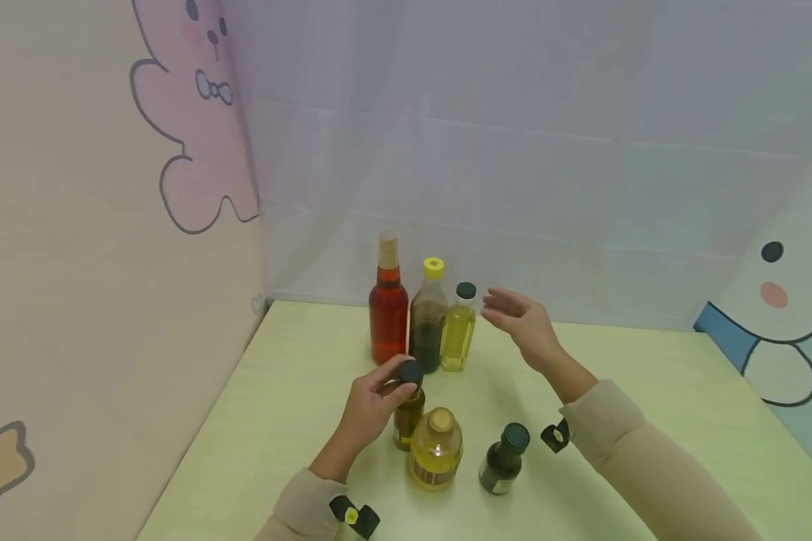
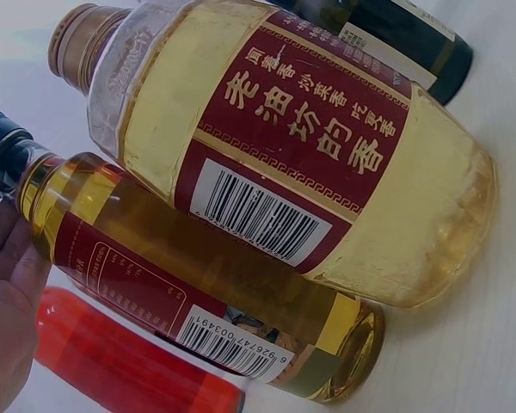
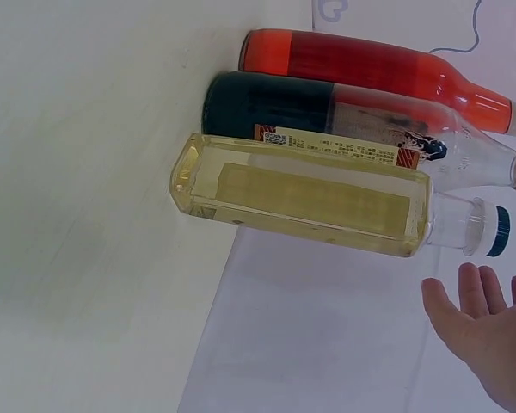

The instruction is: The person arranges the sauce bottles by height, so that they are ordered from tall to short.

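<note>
Yellow tabletop (image 1: pixel 298 376), bottles (image 1: pixel 428 338), cartoon walls (image 1: pixel 108 225)

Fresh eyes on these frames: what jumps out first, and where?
The tall red bottle stands out, at the back row's left end, next to a yellow-capped bottle. In front of them, the left hand holds a dark-capped bottle near its top; the right hand hovers beside the back row's right-end bottle, not touching it.
</note>
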The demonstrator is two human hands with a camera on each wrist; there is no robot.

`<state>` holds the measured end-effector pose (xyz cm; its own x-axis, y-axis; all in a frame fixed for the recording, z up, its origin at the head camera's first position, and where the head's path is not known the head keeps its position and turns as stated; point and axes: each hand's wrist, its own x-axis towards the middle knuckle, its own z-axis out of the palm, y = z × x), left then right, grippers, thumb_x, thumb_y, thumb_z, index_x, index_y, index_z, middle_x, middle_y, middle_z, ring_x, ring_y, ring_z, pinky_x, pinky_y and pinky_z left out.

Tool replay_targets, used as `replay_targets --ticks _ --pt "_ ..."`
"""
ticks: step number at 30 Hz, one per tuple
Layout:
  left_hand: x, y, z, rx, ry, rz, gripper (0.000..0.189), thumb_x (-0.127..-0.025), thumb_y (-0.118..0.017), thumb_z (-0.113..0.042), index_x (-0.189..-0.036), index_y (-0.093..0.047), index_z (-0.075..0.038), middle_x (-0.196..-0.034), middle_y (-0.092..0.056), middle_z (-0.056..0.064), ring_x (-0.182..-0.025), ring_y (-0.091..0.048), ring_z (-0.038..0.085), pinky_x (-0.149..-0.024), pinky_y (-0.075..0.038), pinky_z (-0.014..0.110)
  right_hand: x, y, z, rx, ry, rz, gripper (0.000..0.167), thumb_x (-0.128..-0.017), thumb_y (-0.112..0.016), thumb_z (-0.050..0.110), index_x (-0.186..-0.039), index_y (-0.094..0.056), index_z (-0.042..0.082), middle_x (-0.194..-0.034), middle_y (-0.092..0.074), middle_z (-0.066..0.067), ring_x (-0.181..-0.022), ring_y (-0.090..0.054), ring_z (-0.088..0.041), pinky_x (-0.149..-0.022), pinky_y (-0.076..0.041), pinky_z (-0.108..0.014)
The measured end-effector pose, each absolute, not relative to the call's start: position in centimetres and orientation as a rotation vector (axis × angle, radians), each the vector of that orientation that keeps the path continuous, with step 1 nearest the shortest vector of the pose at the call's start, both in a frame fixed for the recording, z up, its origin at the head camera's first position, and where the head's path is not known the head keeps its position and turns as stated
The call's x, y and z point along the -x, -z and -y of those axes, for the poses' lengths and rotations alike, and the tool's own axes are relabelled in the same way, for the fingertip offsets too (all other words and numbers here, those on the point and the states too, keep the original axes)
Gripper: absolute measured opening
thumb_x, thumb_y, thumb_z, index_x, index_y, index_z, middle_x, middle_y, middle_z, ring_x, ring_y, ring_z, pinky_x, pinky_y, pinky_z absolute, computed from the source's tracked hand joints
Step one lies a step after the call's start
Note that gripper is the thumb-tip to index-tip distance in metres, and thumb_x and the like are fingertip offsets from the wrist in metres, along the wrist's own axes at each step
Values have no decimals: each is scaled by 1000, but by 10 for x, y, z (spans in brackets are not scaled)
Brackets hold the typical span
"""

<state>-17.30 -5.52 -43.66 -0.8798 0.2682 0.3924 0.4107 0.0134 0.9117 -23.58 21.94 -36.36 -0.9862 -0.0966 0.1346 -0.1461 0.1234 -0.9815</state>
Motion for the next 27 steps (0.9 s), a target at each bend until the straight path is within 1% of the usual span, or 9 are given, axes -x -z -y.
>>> replay_targets --ticks 3,7,12,14,19,22,27 --pt "173 436 55 692 2007 2178 33 -89 -67 4 -122 -62 -1 -118 -64 17 -113 -59 33 -91 -49 34 230 365 -223 -257 -2066 2297 54 -94 -65 6 -142 -43 -5 -137 -50 -25 -116 -57 -21 -95 -47 -29" --pt "172 435 55 676 2013 2188 34 -89 -66 5 -122 -62 0 -118 -63 18 -112 -59 35 -91 -49 34 221 367 -228 -274 -2076 2272 53 -94 -65 6 -141 -44 -7 -131 -56 -18 -114 -59 -20 -92 -49 -26" --pt "173 435 55 718 2019 2163 33 -91 -67 0 -123 -62 -3 -120 -63 14 -113 -60 30 -92 -49 33 205 367 -238 -288 -2072 2275 53 -95 -64 6 -140 -42 -9 -124 -61 -7 -110 -60 -14 -91 -49 -25" --pt "173 436 55 745 2010 2153 33 -91 -68 -3 -124 -62 -3 -120 -64 13 -113 -60 29 -92 -49 32 197 368 -241 -303 -2084 2266 52 -95 -63 5 -139 -42 -11 -120 -63 -3 -110 -61 -14 -90 -49 -25" --pt "175 437 55 772 1989 2137 32 -93 -67 -7 -124 -63 -5 -119 -64 13 -112 -60 29 -92 -49 33 181 367 -245 -375 -2117 2227 50 -95 -63 3 -137 -43 -13 -117 -65 1 -111 -61 -16 -90 -49 -26" --pt "176 438 55 750 1998 2144 31 -92 -68 -7 -123 -64 -8 -119 -64 12 -112 -60 28 -92 -49 33 171 367 -246 -397 -2100 2248 47 -94 -64 4 -136 -47 -11 -116 -66 4 -109 -62 -13 -91 -49 -25" --pt "175 438 56 738 1995 2165 32 -93 -67 -7 -124 -63 -6 -120 -64 12 -113 -60 28 -92 -48 33 157 370 -246 -407 -2076 2283 43 -94 -65 4 -133 -52 -8 -116 -67 4 -108 -63 -11 -91 -49 -25"
